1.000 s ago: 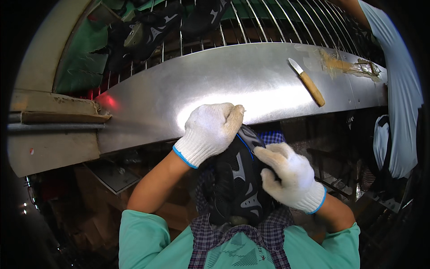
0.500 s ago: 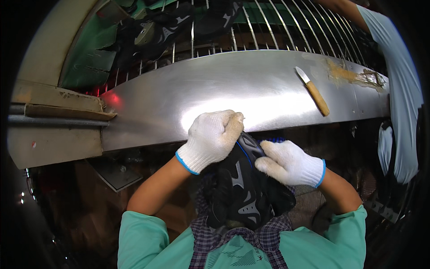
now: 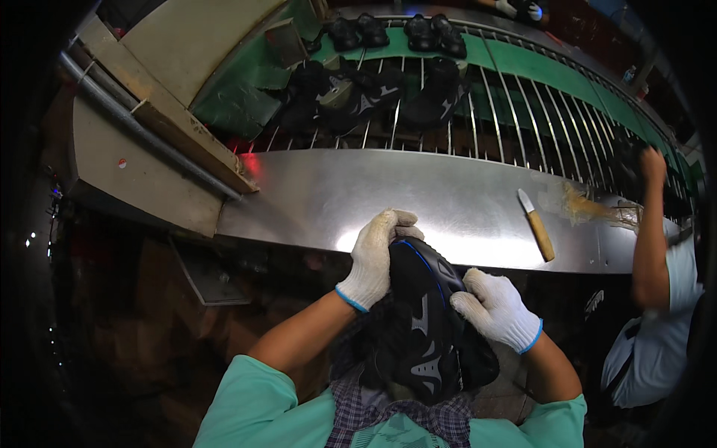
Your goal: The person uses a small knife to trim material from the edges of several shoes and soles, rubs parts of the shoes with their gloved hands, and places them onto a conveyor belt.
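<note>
A black shoe with grey patches and a blue line along its edge lies in front of my body, its toe toward the metal ledge. My left hand, in a white knit glove with a blue cuff, curls its fingers over the toe end. Against the shoe's right side, my right hand, gloved alike, grips with thumb and fingers; some fingertips are hidden. The heel end rests near my plaid apron. A short knife with a wooden handle lies on the ledge to the right, apart from both hands.
The metal ledge runs across, with a brownish residue patch at right. Beyond it, a rack of metal rods carries several black shoes. A beige housing with a pipe stands left. A co-worker's arm reaches toward the rack.
The view has shifted, showing more of the rack and shoes. My left hand has gone from a closed pinch at the toe to fingers draped over it. The co-worker's arm now reaches in at right.
</note>
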Available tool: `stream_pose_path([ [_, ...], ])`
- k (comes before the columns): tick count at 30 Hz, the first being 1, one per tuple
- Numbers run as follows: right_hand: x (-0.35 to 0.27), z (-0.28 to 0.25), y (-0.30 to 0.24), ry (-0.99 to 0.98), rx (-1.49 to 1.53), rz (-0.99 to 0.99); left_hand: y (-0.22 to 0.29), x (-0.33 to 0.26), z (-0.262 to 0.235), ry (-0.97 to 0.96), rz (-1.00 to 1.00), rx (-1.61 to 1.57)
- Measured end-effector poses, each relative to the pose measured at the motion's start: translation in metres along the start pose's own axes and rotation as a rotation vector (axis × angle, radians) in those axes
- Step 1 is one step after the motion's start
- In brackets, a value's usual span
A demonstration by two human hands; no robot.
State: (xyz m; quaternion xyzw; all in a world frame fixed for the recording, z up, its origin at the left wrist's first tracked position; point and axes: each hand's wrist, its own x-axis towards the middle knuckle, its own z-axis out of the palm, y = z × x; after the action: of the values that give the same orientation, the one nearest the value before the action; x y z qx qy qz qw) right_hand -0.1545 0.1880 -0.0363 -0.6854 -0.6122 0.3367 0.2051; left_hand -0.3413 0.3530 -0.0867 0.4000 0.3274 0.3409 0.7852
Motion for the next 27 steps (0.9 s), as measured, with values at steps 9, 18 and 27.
stream_pose_path([
  [9, 0.024, -0.032, -0.046, 0.478, 0.100, -0.329, 0.053, -0.003, 0.020, -0.432, 0.112, -0.003],
  [18, 0.029, -0.054, -0.051, 0.161, 0.241, -0.101, 0.060, 0.000, 0.002, -0.777, 0.068, 0.427],
  [27, 0.051, -0.033, -0.049, 0.080, 0.299, -0.104, 0.047, 0.004, -0.016, -0.740, 0.115, 0.513],
])
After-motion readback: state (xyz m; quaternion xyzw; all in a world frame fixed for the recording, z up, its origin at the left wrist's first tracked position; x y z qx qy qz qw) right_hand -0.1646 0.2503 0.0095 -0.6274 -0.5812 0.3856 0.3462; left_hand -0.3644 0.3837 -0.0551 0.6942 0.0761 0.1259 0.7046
